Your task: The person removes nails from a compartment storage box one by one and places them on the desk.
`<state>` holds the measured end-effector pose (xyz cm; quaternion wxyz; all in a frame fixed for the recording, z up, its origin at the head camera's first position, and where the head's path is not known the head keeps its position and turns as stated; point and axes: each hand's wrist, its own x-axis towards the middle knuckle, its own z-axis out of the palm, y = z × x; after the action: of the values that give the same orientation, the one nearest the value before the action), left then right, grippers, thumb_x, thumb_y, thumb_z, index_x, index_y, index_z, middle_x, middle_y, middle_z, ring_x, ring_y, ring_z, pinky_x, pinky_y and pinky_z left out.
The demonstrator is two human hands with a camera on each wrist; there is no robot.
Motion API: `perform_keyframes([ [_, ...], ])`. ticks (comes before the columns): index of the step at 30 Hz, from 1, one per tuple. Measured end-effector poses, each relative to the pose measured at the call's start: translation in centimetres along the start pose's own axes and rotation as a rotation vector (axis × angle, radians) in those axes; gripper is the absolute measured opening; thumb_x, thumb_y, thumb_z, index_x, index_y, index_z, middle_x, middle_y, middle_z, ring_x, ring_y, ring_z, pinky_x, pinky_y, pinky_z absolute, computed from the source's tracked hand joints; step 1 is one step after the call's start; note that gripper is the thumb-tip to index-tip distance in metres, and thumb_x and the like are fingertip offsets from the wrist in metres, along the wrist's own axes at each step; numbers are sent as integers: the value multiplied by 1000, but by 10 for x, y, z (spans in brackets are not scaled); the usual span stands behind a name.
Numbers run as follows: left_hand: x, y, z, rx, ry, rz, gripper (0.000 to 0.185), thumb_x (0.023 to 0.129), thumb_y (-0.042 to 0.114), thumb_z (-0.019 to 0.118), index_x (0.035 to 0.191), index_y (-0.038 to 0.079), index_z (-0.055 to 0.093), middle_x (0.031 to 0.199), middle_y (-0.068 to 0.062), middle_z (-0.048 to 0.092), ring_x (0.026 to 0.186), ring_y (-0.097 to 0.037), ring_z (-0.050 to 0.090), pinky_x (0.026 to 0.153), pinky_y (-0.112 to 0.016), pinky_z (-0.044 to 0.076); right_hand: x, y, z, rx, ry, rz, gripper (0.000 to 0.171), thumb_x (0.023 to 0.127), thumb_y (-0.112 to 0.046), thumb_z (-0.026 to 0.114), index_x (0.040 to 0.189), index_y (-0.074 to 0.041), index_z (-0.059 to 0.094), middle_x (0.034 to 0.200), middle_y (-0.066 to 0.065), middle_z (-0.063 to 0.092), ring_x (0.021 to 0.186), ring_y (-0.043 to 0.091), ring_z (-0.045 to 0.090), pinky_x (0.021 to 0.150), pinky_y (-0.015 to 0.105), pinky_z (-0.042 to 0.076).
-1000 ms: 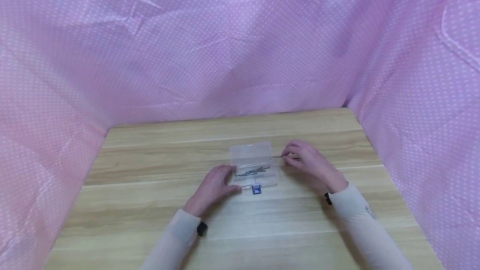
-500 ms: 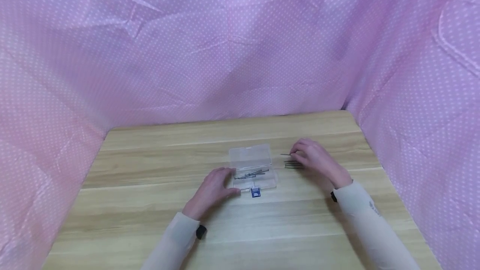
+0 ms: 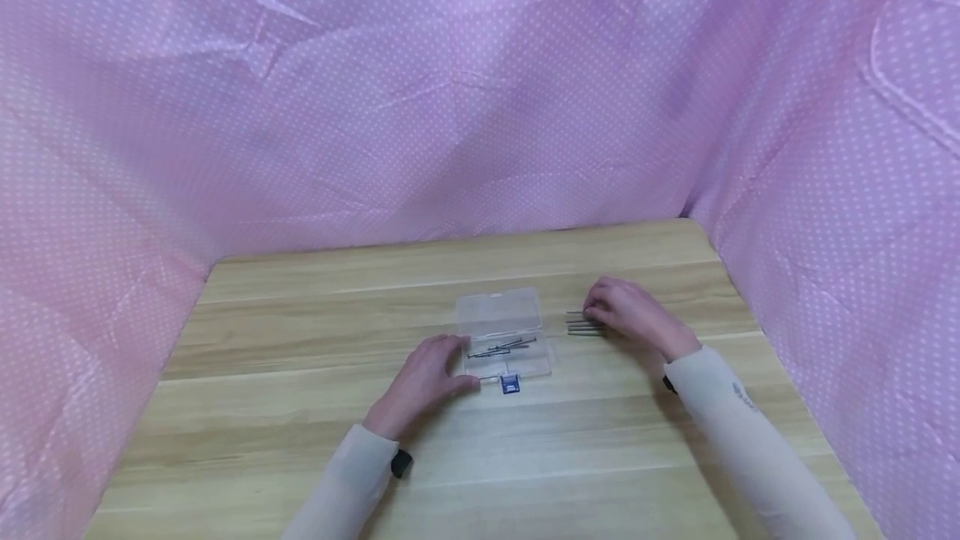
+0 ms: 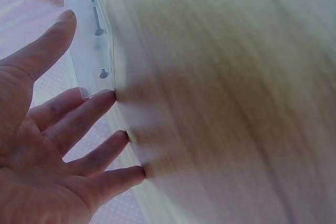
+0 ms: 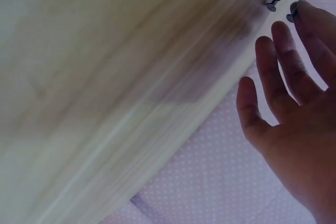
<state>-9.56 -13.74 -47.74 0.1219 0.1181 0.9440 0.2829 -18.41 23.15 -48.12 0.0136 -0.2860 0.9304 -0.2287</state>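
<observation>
A clear plastic box [image 3: 531, 366] lies open on the table, its lid [image 3: 498, 311] folded back and its blue latch [image 3: 510, 384] toward the near side. Several nails [image 3: 498, 350] lie loosely inside. My left hand [image 3: 422, 377] holds the box at its left end, thumb at the near side and index finger near the hinge corner. Right of the box, my right hand [image 3: 626, 311] pinches a nail [image 5: 292, 15] by its head end between thumb and index finger. Just nearer lie several nails [image 3: 583, 328] in a row, their head ends partly behind that hand.
The wooden table [image 3: 300, 423] carries the box and the row of nails. Pink dotted cloth [image 3: 450, 107] hangs behind the table's far edge and along both sides.
My right hand has moved right, away from the lid, with the nail, which now lies alongside the row. The row has come into sight. My left hand stays at the box.
</observation>
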Motion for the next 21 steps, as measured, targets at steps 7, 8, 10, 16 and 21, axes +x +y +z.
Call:
perform_keyframes([
  [7, 1, -1, -1, -8, -1, -3, 75, 80, 39, 89, 141, 7, 61, 143, -18, 60, 136, -39, 50, 116, -57, 39, 4, 2, 1, 0, -62, 20, 10, 96, -15, 74, 93, -6, 76, 98, 4, 69, 94, 25, 67, 90, 49, 57],
  [8, 1, -1, 0, -9, -1, -1, 75, 80, 38, 89, 141, 6, 61, 143, -18, 60, 136, -39, 51, 116, -57, 39, 4, 2, 1, 0, -65, 23, 11, 96, -16, 73, 93, -6, 76, 98, 4, 69, 94, 26, 67, 90, 49, 56],
  [10, 1, -1, 0, -15, -2, -2, 75, 80, 39, 89, 141, 6, 61, 143, -18, 60, 136, -40, 50, 116, -57, 39, 4, 3, 2, -2, -69, 26, 10, 96, -15, 74, 92, -7, 76, 98, 4, 69, 94, 26, 66, 89, 49, 56],
  [16, 0, 0, -1, -19, -12, -16, 76, 80, 40, 89, 142, 7, 60, 145, -17, 59, 138, -39, 49, 116, -57, 39, 5, 1, 2, -3, -77, 36, 8, 93, -14, 76, 94, -6, 77, 99, 4, 68, 94, 25, 66, 89, 49, 56],
  [21, 0, 0, -2, -14, -14, -27, 76, 80, 41, 89, 143, 8, 60, 146, -16, 58, 138, -38, 49, 116, -57, 39, 6, 1, 2, 6, -81, 52, 10, 94, -16, 76, 94, -6, 76, 100, 4, 67, 95, 25, 65, 90, 49, 55],
])
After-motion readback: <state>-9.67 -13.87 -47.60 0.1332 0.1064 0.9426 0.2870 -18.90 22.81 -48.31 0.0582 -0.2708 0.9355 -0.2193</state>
